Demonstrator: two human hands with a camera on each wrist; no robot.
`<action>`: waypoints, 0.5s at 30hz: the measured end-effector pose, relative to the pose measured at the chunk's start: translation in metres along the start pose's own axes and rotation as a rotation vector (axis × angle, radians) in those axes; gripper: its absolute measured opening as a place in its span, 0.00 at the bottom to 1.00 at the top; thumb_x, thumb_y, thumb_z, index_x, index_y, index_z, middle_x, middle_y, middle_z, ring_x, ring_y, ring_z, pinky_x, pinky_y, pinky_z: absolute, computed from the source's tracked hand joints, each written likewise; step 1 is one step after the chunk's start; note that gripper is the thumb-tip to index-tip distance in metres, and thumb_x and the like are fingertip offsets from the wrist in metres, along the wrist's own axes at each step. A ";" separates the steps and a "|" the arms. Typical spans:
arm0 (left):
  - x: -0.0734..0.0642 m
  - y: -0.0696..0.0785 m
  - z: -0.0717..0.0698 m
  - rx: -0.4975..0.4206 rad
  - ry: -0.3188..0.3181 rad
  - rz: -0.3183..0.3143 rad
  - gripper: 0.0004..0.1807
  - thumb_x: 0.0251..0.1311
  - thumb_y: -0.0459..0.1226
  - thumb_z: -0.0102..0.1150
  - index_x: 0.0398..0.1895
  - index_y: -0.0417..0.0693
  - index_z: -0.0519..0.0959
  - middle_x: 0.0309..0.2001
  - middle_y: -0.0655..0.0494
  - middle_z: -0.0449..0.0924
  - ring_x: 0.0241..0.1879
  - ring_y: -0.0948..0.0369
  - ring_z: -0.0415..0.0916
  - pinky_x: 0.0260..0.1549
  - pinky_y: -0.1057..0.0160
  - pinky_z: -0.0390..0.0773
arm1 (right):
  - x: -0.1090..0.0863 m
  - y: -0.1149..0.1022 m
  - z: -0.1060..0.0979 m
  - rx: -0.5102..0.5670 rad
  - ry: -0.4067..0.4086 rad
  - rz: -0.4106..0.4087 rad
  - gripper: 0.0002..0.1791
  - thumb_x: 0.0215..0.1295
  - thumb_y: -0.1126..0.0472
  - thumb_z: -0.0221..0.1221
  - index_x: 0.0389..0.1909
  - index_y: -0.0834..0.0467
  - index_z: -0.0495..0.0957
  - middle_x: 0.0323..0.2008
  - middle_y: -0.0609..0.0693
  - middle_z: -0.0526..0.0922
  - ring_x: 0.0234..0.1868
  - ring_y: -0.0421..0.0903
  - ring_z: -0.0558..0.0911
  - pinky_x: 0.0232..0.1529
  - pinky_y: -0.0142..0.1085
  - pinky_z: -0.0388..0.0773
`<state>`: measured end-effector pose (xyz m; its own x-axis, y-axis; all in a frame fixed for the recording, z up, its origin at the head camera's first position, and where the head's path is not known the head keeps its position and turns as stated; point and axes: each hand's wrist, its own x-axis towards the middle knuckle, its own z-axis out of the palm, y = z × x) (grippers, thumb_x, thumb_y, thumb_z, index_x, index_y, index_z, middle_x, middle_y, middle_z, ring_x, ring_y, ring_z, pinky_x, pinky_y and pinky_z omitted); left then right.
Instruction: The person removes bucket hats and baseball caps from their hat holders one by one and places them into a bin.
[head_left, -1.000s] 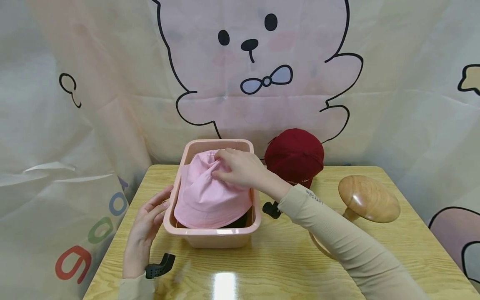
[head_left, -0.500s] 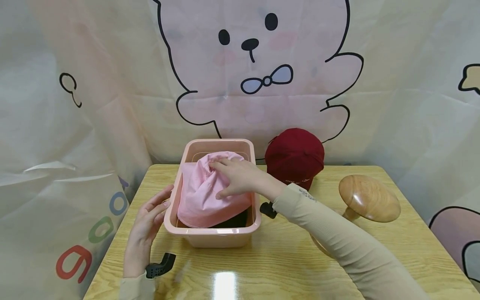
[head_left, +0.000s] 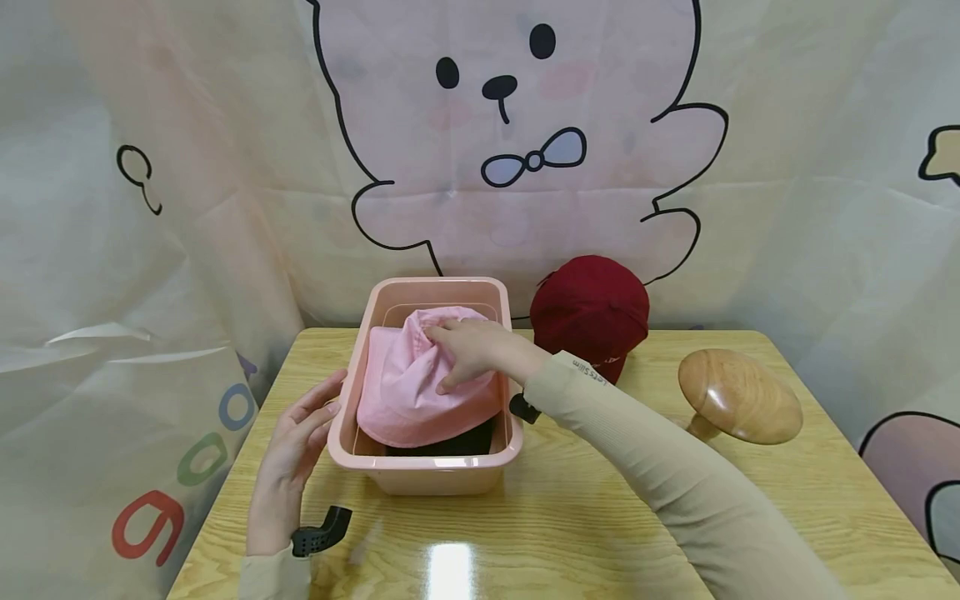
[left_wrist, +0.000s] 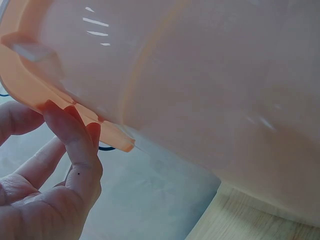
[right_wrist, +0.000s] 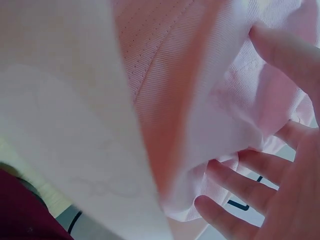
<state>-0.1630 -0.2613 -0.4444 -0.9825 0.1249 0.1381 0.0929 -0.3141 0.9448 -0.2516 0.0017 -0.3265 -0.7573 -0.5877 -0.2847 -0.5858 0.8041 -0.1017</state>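
Observation:
A pink bucket hat (head_left: 408,408) lies crumpled inside a pink plastic bin (head_left: 442,483), over a dark item (head_left: 468,440) whose kind cannot be made out. My right hand (head_left: 480,354) rests on the hat's crown, fingers spread. In the right wrist view, the fingertips (right_wrist: 220,167) touch the pink fabric, which is folded and bunched there. Beside the bin's left wall is my left hand (head_left: 296,442). Its fingertips (left_wrist: 75,135) touch the bin's rim from outside in the left wrist view.
A dark red cap (head_left: 588,312) sits right of the bin near the back. Farther right stands a wooden hat stand with a rounded top (head_left: 738,396), its lower part hidden by my right sleeve. A printed cloth (head_left: 480,225) hangs behind the wooden table (head_left: 570,533).
My right hand has loosened from its grip on the crown to spread fingers. The hat's front edge has shifted back and up, showing more of the dark item. My left hand stays put.

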 end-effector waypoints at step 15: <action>-0.001 0.004 0.002 0.013 0.027 -0.032 0.22 0.67 0.27 0.46 0.61 0.49 0.76 0.49 0.65 0.81 0.48 0.69 0.79 0.46 0.71 0.80 | 0.004 -0.008 0.006 -0.118 -0.113 0.047 0.52 0.47 0.41 0.69 0.74 0.43 0.55 0.74 0.50 0.59 0.70 0.55 0.65 0.72 0.52 0.57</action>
<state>-0.1617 -0.2604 -0.4404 -0.9890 0.1090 0.1002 0.0636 -0.2982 0.9524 -0.2485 -0.0066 -0.3327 -0.7513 -0.5304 -0.3928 -0.5852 0.8105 0.0249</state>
